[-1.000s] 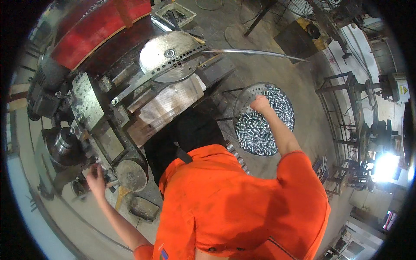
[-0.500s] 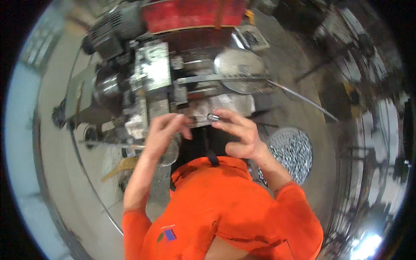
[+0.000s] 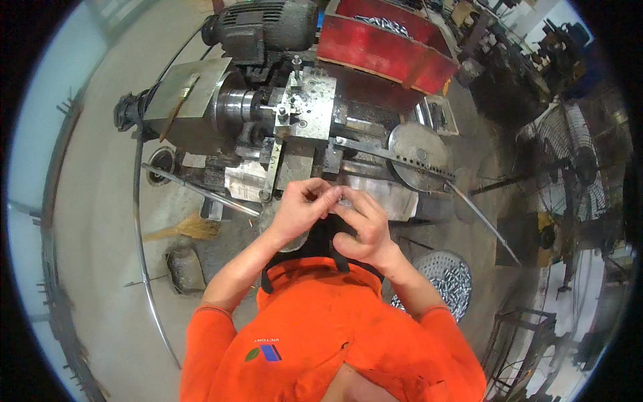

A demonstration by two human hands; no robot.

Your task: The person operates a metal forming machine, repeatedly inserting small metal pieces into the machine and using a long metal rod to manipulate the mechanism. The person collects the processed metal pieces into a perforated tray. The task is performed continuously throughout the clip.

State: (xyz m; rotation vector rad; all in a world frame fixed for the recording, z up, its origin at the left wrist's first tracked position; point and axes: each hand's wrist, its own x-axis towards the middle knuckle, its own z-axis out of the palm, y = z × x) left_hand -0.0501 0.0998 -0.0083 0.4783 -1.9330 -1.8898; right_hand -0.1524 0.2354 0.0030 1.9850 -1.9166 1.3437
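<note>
Just in front of my waist, my left hand (image 3: 301,209) and my right hand (image 3: 365,224) meet at the fingertips. Both are closed in a pinch. The short shiny metal cylinder that my right hand held a moment ago is hidden behind the fingers now. What my left fingers pinch cannot be made out. Past the hands stands a lathe-like machine with a metal tool block (image 3: 313,100), a round chuck (image 3: 234,106) and a long lever bar with holes (image 3: 395,157). To the right, below my right forearm, is a perforated round basket (image 3: 439,258) of small shiny metal parts (image 3: 454,288).
A red metal bin (image 3: 375,50) with more shiny parts stands behind the machine, right of a dark motor (image 3: 261,30). A round metal disc (image 3: 418,151) lies under the lever. A metal rod (image 3: 201,191) juts toward my left arm. Farther right stands a caged fan (image 3: 569,154).
My hands were apart, the right one holding a small metal cylinder. Now they have come together at the fingertips, hiding it. The view has shifted, showing more of the machine and the red bin.
</note>
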